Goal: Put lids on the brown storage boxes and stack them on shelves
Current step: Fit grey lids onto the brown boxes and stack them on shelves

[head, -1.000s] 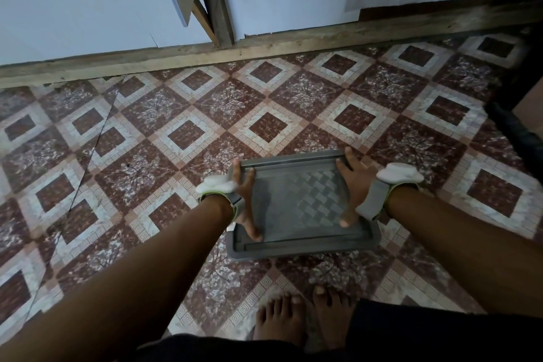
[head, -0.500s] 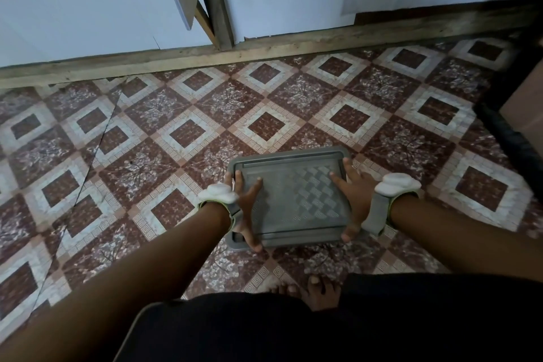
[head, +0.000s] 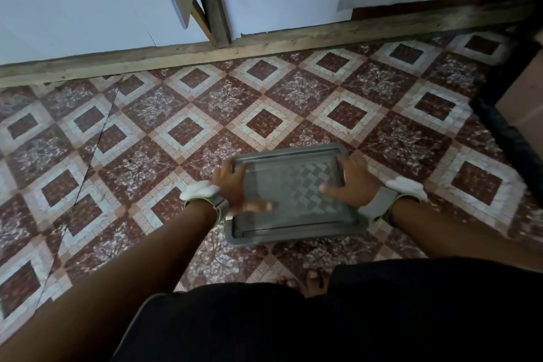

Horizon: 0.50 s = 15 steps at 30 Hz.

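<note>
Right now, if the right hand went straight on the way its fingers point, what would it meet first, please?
The right hand, gripping the lid, points forward. Over the floor the way looks free until the wooden beam at the wall's foot, though depth is unclear.

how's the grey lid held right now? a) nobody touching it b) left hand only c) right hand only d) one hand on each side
d: the left hand grips the grey lid at its left edge, the right hand at its right edge.
</note>
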{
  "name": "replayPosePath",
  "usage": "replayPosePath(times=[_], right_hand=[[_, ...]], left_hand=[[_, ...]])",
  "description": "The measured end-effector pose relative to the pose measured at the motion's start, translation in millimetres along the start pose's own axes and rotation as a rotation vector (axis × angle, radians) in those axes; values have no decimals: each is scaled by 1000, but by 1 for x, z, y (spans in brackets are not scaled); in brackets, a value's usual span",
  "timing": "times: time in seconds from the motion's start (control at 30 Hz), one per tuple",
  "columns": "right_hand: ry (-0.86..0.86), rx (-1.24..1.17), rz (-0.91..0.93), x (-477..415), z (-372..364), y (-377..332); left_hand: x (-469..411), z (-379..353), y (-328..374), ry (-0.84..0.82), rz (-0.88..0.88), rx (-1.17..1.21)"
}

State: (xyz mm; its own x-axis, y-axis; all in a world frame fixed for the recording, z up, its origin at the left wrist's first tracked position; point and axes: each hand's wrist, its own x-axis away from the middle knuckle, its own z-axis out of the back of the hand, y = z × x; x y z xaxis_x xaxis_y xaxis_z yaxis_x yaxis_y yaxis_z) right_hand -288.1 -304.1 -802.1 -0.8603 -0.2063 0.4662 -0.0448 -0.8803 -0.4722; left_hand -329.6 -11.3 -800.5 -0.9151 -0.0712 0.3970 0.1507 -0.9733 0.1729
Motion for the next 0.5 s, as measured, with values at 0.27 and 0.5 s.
replayPosePath(times=[0.27, 0.5], right_hand=[[40, -134, -321, -14, -9, 24], [161, -338, -240, 7, 38, 0]], left_hand=[[-23, -20, -12, -41, 445, 590], [-7, 22, -3, -10, 400, 736]])
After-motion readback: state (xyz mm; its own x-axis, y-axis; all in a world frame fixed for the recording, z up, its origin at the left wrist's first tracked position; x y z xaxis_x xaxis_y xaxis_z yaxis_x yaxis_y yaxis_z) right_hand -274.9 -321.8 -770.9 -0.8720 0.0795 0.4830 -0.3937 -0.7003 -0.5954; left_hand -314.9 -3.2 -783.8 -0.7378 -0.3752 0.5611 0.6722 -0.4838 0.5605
